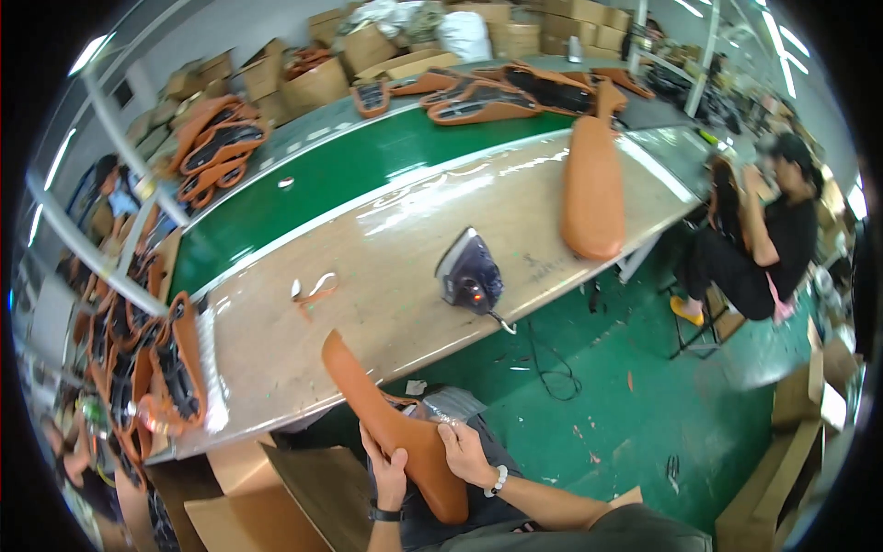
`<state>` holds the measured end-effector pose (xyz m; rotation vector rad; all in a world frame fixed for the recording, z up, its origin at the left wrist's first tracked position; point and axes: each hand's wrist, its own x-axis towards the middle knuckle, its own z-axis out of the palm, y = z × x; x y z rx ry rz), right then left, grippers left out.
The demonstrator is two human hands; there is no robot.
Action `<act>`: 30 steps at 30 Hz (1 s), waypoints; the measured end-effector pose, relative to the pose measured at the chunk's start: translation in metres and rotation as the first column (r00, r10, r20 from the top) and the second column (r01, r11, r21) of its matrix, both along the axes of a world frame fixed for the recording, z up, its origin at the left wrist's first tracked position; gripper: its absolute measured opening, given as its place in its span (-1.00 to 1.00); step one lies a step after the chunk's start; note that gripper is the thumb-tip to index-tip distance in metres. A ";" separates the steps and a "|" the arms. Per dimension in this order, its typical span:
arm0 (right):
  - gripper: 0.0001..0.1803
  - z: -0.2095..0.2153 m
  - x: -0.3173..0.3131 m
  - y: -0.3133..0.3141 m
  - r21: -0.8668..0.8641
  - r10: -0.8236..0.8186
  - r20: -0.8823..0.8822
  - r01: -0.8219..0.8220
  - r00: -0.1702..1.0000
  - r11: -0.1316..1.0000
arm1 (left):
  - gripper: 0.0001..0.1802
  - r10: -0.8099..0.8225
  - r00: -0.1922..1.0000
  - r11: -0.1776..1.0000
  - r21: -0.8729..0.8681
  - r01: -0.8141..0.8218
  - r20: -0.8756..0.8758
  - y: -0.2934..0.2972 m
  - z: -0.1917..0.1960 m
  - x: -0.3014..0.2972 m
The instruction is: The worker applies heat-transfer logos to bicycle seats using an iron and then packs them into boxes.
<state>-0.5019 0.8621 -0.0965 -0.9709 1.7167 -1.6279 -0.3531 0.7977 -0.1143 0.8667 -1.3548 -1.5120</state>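
Orange seat cover (395, 428) clamped by left hand (387, 472) and right hand (464, 453), its tip overlapping the workbench's (386, 267) near edge; one iron (469, 276), one finished seat (593, 189) on the bench, open surface between them

A long pale table (414, 239) runs beside a green conveyor belt (368, 166), over a green painted floor (635, 405). Cardboard boxes (317, 83) are stacked along the far grey wall (230, 28). Bright strip lights (782, 46) hang overhead at the right.
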 end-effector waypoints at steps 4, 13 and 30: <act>-0.66 -0.011 0.016 0.008 -0.009 0.013 -0.005 -0.013 1.000 1.000 | 0.07 0.047 0.998 0.998 0.038 -0.049 0.033 0.011 -0.019 0.009; -0.64 -0.005 0.029 0.045 0.111 -0.139 0.054 0.133 0.989 0.985 | 0.06 0.004 0.991 1.000 -0.002 -0.004 0.137 0.044 -0.016 0.008; -0.59 0.111 -0.028 -0.015 -0.199 0.184 0.479 -0.097 0.858 0.975 | 0.17 0.159 0.923 0.888 -0.460 0.021 0.350 0.008 0.065 0.009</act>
